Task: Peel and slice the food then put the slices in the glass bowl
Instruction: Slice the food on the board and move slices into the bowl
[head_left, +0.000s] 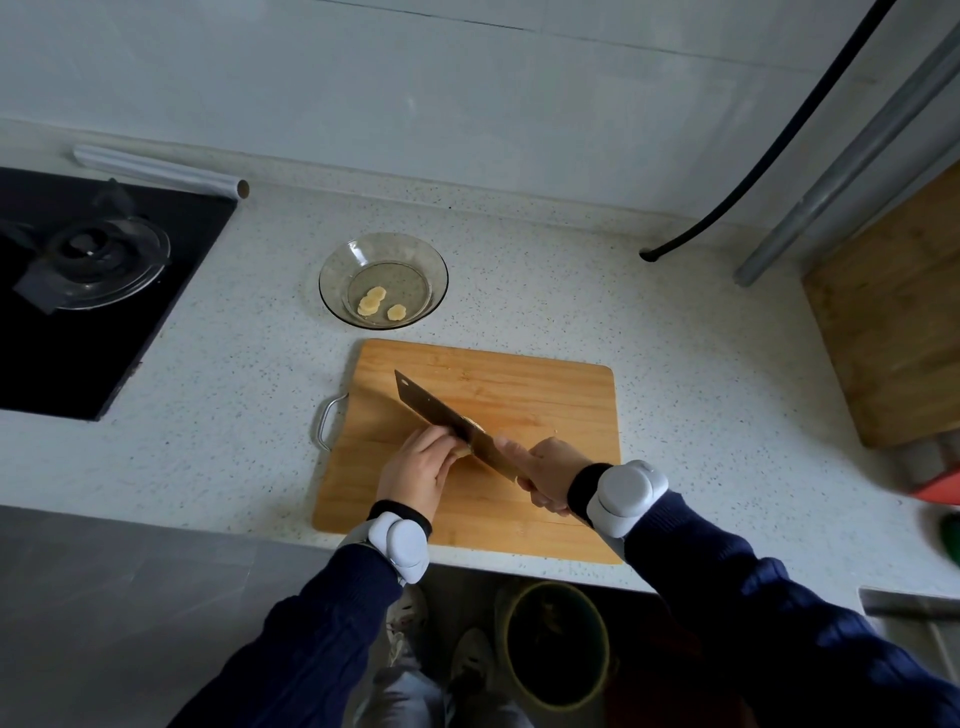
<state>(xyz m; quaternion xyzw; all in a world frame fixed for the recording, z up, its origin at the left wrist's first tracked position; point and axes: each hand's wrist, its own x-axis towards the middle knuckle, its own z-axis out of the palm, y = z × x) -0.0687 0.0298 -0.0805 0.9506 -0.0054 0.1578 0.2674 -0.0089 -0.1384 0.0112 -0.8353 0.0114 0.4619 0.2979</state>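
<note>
On the wooden cutting board (545, 395), my left hand (418, 470) holds a small pale piece of food (464, 453), mostly hidden under its curled fingers. My right hand (550, 475) grips the handle of a cleaver (441, 413), whose blade lies against the food beside my left fingers. A slice edge (475, 422) shows just behind the blade. Beyond the board stands the glass bowl (332, 275) with a few pale slices (375, 302) in it.
A black stove (78, 353) with a glass lid (104, 260) is at the left, a foil roll (161, 171) behind it. A second wooden board (893, 322) leans at the right. A black hose (753, 171) meets the counter. A bin (556, 644) stands on the floor below the counter edge.
</note>
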